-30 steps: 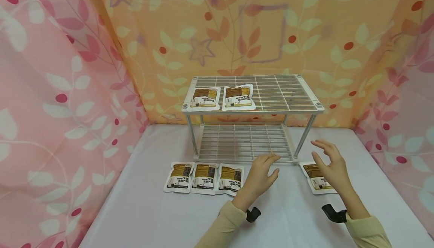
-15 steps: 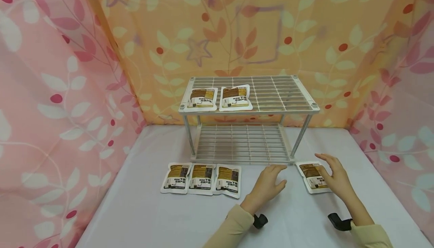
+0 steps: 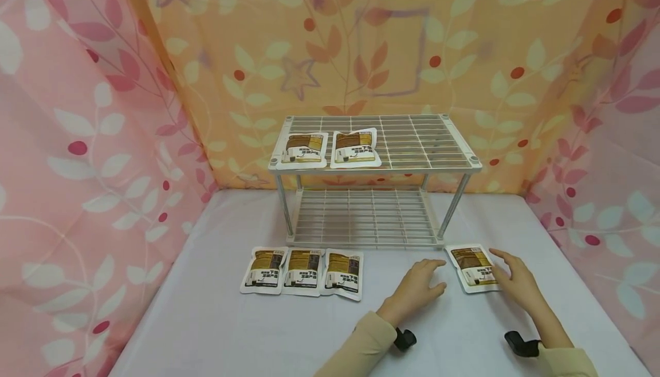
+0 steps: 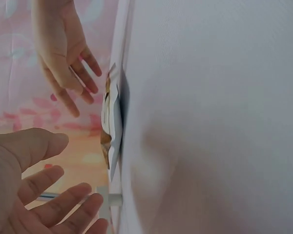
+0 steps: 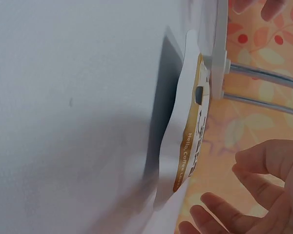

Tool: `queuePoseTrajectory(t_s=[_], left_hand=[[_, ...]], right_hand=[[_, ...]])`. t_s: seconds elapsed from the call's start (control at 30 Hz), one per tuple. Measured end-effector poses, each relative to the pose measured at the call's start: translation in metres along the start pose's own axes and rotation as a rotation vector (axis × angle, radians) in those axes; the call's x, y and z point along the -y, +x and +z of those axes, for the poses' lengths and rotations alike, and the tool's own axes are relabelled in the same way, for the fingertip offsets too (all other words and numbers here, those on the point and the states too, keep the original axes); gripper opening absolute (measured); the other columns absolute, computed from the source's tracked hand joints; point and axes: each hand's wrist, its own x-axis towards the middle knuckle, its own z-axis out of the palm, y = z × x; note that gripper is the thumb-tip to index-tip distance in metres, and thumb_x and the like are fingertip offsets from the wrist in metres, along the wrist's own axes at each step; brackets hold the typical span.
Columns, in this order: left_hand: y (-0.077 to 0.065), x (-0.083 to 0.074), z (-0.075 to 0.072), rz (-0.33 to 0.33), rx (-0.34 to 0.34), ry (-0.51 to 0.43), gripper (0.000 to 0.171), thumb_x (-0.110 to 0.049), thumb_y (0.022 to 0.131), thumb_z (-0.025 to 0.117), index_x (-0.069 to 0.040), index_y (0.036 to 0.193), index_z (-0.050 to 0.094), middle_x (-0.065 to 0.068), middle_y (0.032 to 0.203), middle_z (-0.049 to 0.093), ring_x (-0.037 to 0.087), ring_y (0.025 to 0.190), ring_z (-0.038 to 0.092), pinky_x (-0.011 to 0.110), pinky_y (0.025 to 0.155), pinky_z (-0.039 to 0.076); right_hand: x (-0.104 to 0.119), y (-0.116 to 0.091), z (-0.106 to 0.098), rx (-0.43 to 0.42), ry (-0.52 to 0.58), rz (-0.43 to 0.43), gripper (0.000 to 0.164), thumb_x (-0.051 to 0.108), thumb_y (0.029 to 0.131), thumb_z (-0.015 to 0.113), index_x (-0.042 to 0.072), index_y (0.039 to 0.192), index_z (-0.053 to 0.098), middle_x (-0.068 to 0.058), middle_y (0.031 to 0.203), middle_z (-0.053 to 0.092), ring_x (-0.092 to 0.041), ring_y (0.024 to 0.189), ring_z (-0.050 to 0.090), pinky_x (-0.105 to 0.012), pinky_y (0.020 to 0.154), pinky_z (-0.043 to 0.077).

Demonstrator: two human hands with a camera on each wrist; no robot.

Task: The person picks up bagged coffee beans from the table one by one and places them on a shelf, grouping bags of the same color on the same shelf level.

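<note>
From well back, my head view looks forward and down at the rack [image 3: 397,171]; my 2 wrist views, low, close, turned sideways along the table [image 3: 232,331], share 1 pouch [image 5: 185,131].

A makeshift booth, it seems: leaf-printed pink cloth [image 3: 98,193] and orange cloth [image 3: 232,87] wall in a white desk [image 3: 216,331].
</note>
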Motion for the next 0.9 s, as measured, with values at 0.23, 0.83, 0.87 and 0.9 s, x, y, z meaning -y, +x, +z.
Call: queuePoseTrajectory(t_s=[0.23,0.83,0.87,0.9], left_hand=[[0.007,-0.006,0.011,-0.013,0.068,-0.001,0.045,-0.030,0.088,0.062,-0.017,0.129,0.052,-0.005,0.125,0.057,0.008,0.111,0.053,0.016,0.089,0.043],[0.020,-0.014,0.024,-0.026,0.123,0.142,0.043,-0.036,0.085,0.064,-0.022,0.126,0.056,-0.009,0.117,0.062,0.007,0.097,0.054,0.020,0.075,0.044],[0.020,-0.015,0.025,-0.025,0.125,0.153,0.043,-0.036,0.085,0.063,-0.022,0.125,0.057,-0.009,0.117,0.062,0.007,0.096,0.054,0.020,0.075,0.044],[0.021,-0.015,0.026,-0.023,0.128,0.165,0.043,-0.037,0.085,0.063,-0.022,0.125,0.057,-0.009,0.117,0.062,0.007,0.096,0.054,0.020,0.074,0.043]], right_hand=[[-0.006,-0.001,0.001,0.089,-0.034,0.050,0.046,0.010,0.087,0.058,-0.008,0.127,0.044,-0.042,0.117,0.044,-0.056,0.102,0.046,-0.067,0.077,0.039],[-0.010,-0.006,0.004,0.198,-0.031,0.110,0.060,0.018,0.083,0.067,-0.008,0.130,0.041,-0.044,0.121,0.043,-0.057,0.101,0.049,-0.064,0.077,0.042],[-0.010,-0.007,0.004,0.201,-0.027,0.110,0.060,0.018,0.083,0.067,-0.009,0.130,0.041,-0.043,0.121,0.043,-0.057,0.102,0.049,-0.064,0.077,0.042],[-0.010,-0.007,0.005,0.201,-0.026,0.110,0.060,0.018,0.083,0.067,-0.009,0.130,0.041,-0.043,0.122,0.043,-0.057,0.102,0.049,-0.064,0.078,0.042]])
